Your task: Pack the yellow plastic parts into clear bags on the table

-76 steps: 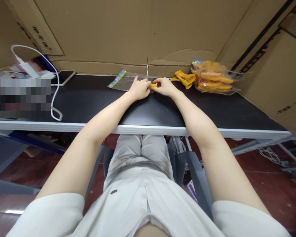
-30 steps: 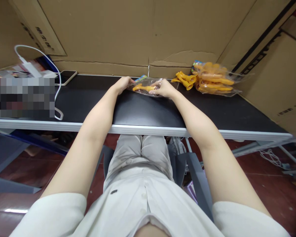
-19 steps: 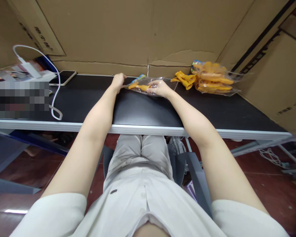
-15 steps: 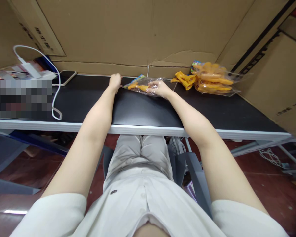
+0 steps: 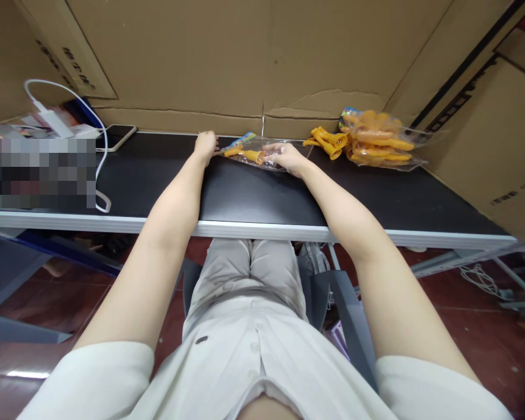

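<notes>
A clear plastic bag with a blue-green printed end lies near the back of the black table. Inside it is a yellow plastic toy with a flared, trumpet-like end. My left hand has its fingers closed on the bag's left corner. At the right end of the bag, my right hand reaches in with fingers stretched out, just beside the flared end. Clear film partly covers these fingertips. Farther right lie loose yellow toys of the same kind.
Several filled bags of yellow toys are piled at the right. A phone and a white cable lie at the left, near a blurred patch. Cardboard walls enclose the back and sides of the black table.
My right hand's fingers have come slightly away from the toy, whose flared end now shows more. The toy has shifted a little inside the bag. My left hand stays at the corner.
</notes>
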`<state>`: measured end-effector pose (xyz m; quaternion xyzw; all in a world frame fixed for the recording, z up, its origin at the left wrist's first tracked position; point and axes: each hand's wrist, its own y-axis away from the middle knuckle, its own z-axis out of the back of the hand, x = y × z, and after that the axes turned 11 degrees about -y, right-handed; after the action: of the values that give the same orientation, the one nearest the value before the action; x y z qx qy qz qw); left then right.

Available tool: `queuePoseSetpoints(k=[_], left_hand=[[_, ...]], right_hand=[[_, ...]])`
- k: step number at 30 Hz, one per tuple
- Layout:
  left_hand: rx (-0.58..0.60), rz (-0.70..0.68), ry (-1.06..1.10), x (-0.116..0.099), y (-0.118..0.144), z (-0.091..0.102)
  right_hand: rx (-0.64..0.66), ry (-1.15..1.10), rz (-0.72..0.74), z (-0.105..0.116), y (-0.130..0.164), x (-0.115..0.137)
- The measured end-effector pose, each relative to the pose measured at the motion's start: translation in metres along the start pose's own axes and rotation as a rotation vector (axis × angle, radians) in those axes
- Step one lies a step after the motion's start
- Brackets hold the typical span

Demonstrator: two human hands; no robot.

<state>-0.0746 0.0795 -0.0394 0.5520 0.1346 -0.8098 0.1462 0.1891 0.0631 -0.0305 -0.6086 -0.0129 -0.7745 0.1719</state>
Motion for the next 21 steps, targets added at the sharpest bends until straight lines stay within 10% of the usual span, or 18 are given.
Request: queuePoseSetpoints(k=[21], left_hand=[[0.009, -0.040, -0.054, 0.005, -0.007, -0.003]], right_hand=[[0.050, 0.123, 0.062, -0.012, -0.010, -0.010]])
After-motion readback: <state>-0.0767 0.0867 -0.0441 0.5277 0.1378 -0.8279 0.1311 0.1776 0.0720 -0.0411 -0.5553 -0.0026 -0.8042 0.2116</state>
